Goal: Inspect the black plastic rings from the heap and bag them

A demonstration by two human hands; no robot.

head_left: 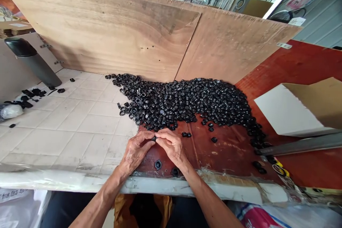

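My left hand (137, 148) and my right hand (171, 145) meet at the near edge of the pile, fingertips pinched together on a small black plastic part (154, 138). Fingers cover most of that part, so its shape is unclear. Just beyond lies a long heap of small black plastic rings and caps (184, 99). Close below my right hand, a round black knob-like piece (157, 164) rests on the red-brown board, and another dark round piece (175, 172) sits by the table's front edge.
A plywood panel (120, 32) stands behind the heap. On the left are a grey bottle (37, 62) and scattered black bits (33, 93). At the right, an open cardboard box (291, 110), a grey metal bar (301, 145) and yellow-handled scissors (280, 168) border the board.
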